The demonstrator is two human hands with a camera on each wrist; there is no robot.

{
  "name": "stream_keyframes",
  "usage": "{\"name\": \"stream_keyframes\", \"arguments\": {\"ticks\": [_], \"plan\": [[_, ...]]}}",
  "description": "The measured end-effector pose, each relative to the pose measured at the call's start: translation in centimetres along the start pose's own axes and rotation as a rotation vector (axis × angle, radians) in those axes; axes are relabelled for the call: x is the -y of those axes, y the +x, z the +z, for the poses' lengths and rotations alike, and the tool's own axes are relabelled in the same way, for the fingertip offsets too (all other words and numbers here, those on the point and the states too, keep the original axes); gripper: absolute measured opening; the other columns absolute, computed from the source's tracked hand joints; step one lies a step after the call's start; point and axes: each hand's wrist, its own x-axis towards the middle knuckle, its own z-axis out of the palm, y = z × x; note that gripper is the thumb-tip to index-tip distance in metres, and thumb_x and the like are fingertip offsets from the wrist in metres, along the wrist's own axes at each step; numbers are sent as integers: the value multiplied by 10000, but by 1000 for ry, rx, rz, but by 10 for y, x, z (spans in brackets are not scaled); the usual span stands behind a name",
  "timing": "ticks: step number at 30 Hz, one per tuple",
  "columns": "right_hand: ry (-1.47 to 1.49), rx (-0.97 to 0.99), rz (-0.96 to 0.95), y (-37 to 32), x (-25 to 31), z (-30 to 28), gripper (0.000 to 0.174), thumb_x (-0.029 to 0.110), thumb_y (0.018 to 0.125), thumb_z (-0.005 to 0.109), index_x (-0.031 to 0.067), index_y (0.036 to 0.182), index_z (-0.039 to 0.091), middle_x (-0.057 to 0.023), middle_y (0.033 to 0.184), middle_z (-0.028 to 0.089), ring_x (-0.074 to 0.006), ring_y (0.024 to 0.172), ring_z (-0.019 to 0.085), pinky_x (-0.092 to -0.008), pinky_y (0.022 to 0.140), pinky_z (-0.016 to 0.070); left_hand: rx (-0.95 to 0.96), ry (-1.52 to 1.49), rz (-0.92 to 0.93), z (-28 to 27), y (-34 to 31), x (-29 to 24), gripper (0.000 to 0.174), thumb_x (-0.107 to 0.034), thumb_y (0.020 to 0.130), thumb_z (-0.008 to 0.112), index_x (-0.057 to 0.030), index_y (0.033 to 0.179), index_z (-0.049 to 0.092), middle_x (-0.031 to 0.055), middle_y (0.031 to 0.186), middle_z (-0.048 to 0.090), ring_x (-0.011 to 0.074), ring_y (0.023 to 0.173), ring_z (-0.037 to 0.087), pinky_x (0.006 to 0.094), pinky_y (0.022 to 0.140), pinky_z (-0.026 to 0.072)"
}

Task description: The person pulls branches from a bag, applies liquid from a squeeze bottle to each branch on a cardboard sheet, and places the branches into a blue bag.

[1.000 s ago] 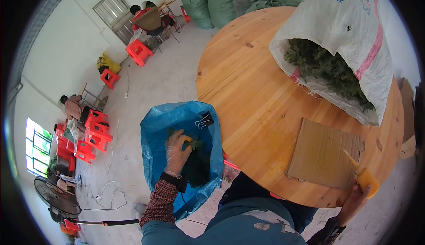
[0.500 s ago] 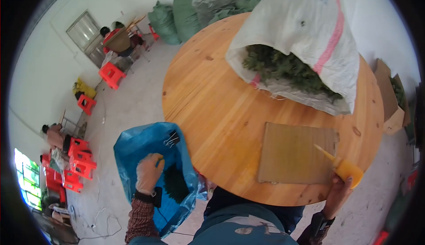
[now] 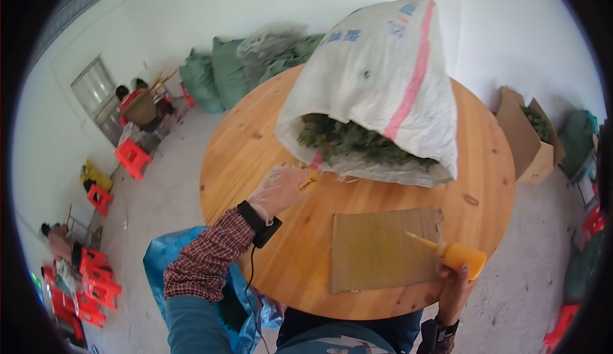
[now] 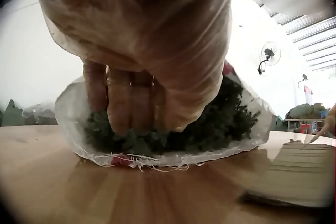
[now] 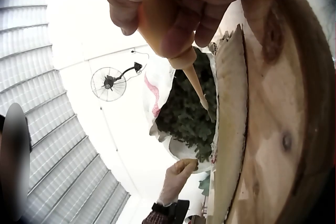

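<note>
My left hand point(image 3: 278, 189), in a thin clear glove, is over the round wooden table point(image 3: 246, 143), right by the mouth of a white woven sack point(image 3: 377, 66). Green artificial-looking sprigs point(image 3: 348, 140) fill the sack's opening. In the left wrist view its bent fingers point(image 4: 119, 103) hang down before the greenery, with nothing seen between them. My right hand point(image 3: 453, 290) grips a yellow squeeze bottle point(image 3: 465, 260) at the table's near edge. The bottle's long thin nozzle point(image 5: 194, 85) points over a flat piece of cardboard point(image 3: 373, 255).
A blue plastic bag point(image 3: 167, 252) hangs at the table's left side, partly behind my left arm. Red stools point(image 3: 133, 158) and seated people are at the left. Green sacks point(image 3: 228, 73) stand behind the table, and an open carton point(image 3: 527, 137) sits at the right.
My left hand has left the inside of the blue bag and moved up and right to the white sack's mouth. The head view has turned right. My right hand still holds the bottle.
</note>
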Motion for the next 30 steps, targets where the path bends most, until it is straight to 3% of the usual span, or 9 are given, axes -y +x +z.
{"name": "stream_keyframes", "arguments": {"ticks": [5, 8, 9, 12, 13, 16, 20, 24, 30], "plan": [[43, 5, -10, 0, 3, 3, 401, 312, 940, 645, 9, 1172, 523, -119, 979, 635, -160, 719, 613, -282, 697, 512, 50, 21, -110, 30, 74, 20, 382, -270, 851, 630, -54, 1164, 597, 168, 1096, 615, 376, 1056, 574, 471, 845, 473], [30, -16, 7, -1, 2, 2, 405, 288, 931, 654, 2, 1178, 506, -132, 985, 639, -177, 717, 626, -289, 684, 528, -248, -30, -184, 50, 92, 28, 606, -358, 828, 680, -33, 1312, 512, 202, 1241, 581, 371, 1135, 567, 432, 918, 466], [31, -22, 1, -1, 1, 2, 405, 288, 931, 654, 2, 1178, 506, -132, 985, 639, -177, 717, 626, -289, 684, 528, -249, -30, -175, 65, 100, 38, 606, -358, 828, 680, -33, 1312, 512, 202, 1241, 581, 371, 1135, 567, 432, 918, 466], [40, -13, 36, -2, 2, 0, 396, 253, 928, 654, 2, 1186, 487, -139, 990, 641, -186, 723, 636, -290, 663, 535, -317, -690, -74, 109, 126, 69, 709, -413, 900, 656, -42, 1447, 399, 159, 1324, 548, 344, 1126, 575, 405, 948, 445], [38, -20, 33, -2, 1, 0, 396, 253, 928, 654, 2, 1186, 487, -139, 990, 641, -186, 723, 636, -290, 663, 535, -312, -693, -68, 99, 127, 58, 709, -413, 900, 656, -42, 1447, 399, 159, 1324, 548, 344, 1126, 575, 405, 948, 445], [29, -26, 19, -2, -1, -1, 386, 236, 931, 644, 4, 1193, 479, -143, 1006, 640, -186, 726, 639, -290, 660, 541, -38, -1167, -307, 65, 130, 26, 748, -446, 900, 673, -39, 1460, 390, 106, 1340, 550, 277, 1157, 559, 391, 976, 416], [-31, -58, 12, -2, 6, 9, 446, 377, 930, 662, -5, 1129, 546, -96, 926, 640, -138, 699, 595, -265, 679, 494, 5, -1128, -416, 66, 143, 33, 662, -442, 869, 709, -23, 1337, 498, 138, 1251, 593, 255, 1103, 590, 379, 914, 454], [16, -18, 46, -2, 2, 0, 385, 239, 937, 640, 13, 1201, 475, -138, 1021, 631, -178, 727, 639, -290, 667, 546, 139, -1294, -518, 58, 137, 44, 585, -393, 940, 630, -21, 1370, 490, 123, 1227, 612, 252, 1118, 588, 365, 930, 442], [29, -9, 31, -1, 3, 3, 379, 249, 940, 640, 12, 1192, 484, -134, 1009, 635, -172, 712, 636, -287, 674, 546, 304, -1418, -487, 48, 99, 38, 465, -367, 970, 584, -25, 1285, 556, 121, 1172, 628, 248, 1074, 614, 344, 885, 477]]}}
